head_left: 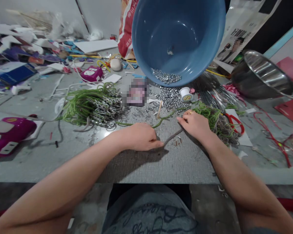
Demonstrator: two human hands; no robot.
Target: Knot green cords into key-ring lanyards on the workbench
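Observation:
A grey cord (pixel 173 136) runs slantwise between my two hands, just above the table. My left hand (pixel 142 137) is closed, with thumb and curled fingers pinching its lower end. At its upper end, my right hand (pixel 196 123) pinches the cord beside a tangled pile of green and grey cords (pixel 211 117). Behind my hands, a green cord (pixel 158 123) stretches across the table, partly hidden by my left hand. Further left lies a bundle of green cords (pixel 80 105) with many metal rings (pixel 106 110) along its right side.
A tilted blue basin (pixel 178 39) stands behind my hands, metal nuts (pixel 169 97) spilled before it. Nearby are a white spool (pixel 185 94) and red-handled scissors (pixel 235 123). A steel bowl (pixel 261 74) sits right; a purple device (pixel 12 135) and scraps (pixel 21 39) lie left.

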